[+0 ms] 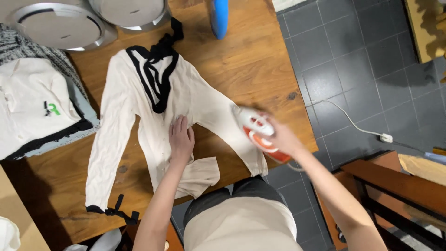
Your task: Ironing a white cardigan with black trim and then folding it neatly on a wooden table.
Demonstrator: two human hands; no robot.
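Your left hand (180, 138) lies flat, fingers together, pressing down on the front of the cream long-sleeved top with black collar trim (139, 107), which is spread face-up across the brown wooden table (251, 60). Your right hand (281, 138) is wrapped around the handle of the white and orange clothes iron (257, 131), held at the garment's sleeve near the table edge; the blur makes it hard to tell whether the soleplate touches the cloth. A stack of folded clothes (37, 107) sits just beside the top's other sleeve, and two round silver lids (88, 18) rest at the far end.
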